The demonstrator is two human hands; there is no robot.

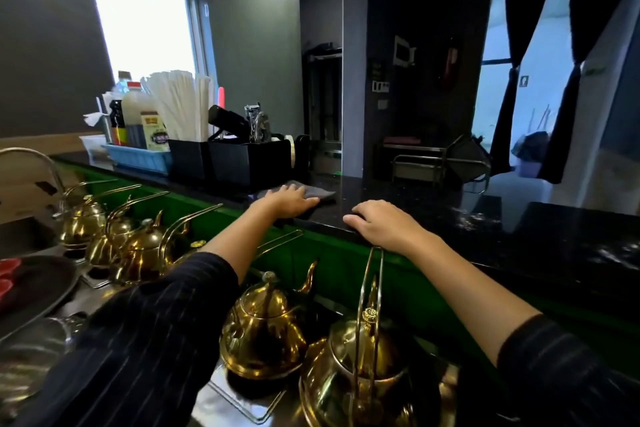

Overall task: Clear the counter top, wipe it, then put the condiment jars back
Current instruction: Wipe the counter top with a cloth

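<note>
My left hand (290,199) lies flat, fingers straight, pressing a grey cloth (320,191) onto the black counter top (450,218). My right hand (379,222) rests on the counter's near edge to the right of the cloth, fingers loosely bent over the rim, holding nothing. Condiment bottles (138,114) stand in a blue basket (138,158) at the counter's far left. Beside the basket, black holders (239,161) carry straws and utensils.
Several gold teapots (266,326) sit on the steel surface below the counter, along a green panel (329,270). A dark plate (34,288) lies at the left. A tape roll (298,149) stands behind the black holders. A grey pillar (353,62) rises behind the counter.
</note>
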